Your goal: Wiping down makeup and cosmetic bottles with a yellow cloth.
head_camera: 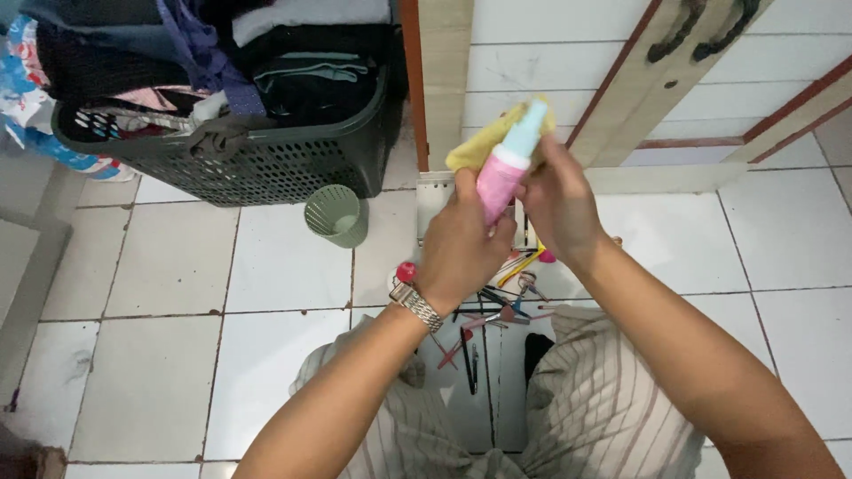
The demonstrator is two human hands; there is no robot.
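Striped trousers fill the bottom of the frame — the person is crouched over a white tiled floor.

Left hand, metal wristwatch on the wrist, is wrapped around the lower body of a pink spray bottle with a pale blue cap, centre frame. Fingers closed firmly on it. Right hand is pressed against the bottle's upper part with a yellow cloth bunched behind it; cannot tell whether those fingers pinch the cloth or the cap.

Below the hands: a scatter of pens and small tools — red, black, yellow — on the floor between the knees. Small green cup-shaped bin left of centre. Dark laundry basket full of clothes, upper left. Cupboard door with dark handles, upper right.

Risks, as I judge them:
- Bottle held tilted above the clutter; if the grip slips it drops onto the pens and rolls.
- Cap end is hidden by the cloth, so a squeeze in the wrong place could spray or leak onto the hand.
- Shifting a knee could crush or kick the loose pens.
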